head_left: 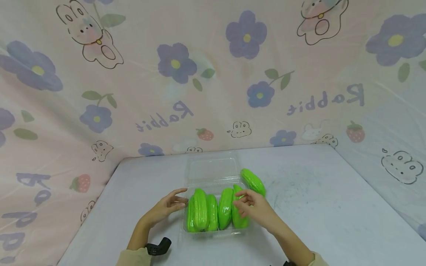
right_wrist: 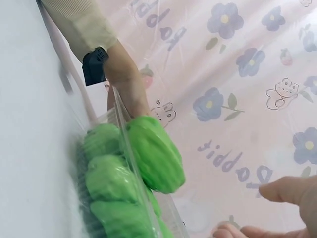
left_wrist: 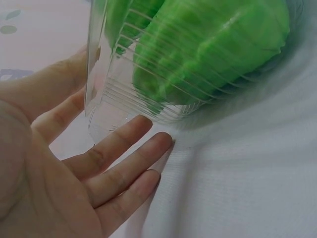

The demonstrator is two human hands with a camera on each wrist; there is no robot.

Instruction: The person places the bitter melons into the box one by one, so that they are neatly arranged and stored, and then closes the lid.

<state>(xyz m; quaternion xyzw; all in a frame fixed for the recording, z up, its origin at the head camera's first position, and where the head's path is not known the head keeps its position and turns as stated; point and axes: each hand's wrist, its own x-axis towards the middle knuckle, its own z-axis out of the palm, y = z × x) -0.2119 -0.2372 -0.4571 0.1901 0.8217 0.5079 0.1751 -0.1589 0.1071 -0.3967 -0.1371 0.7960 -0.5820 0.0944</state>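
A clear plastic box [head_left: 229, 233] stands on the table with several green, ribbed gourds resembling bitter melons inside. One gourd [head_left: 200, 210] lies on top of others at the box's left side. My left hand [head_left: 169, 206] is at the left wall, fingers spread and loosely bent; in the left wrist view its fingertips are beside the ribbed plastic. Over the right end of the box, my right hand [head_left: 257, 210] partly hides the rightmost gourd [head_left: 240, 221]. The right wrist view shows its thumb [right_wrist: 285, 190] and fingers apart, holding nothing.
The box's hinged lid [head_left: 213, 168] lies folded back behind it. Another gourd [head_left: 253, 181] rests on the white table [head_left: 309, 207], outside the box at the back right. A printed curtain [head_left: 216, 96] hangs behind and along the sides.
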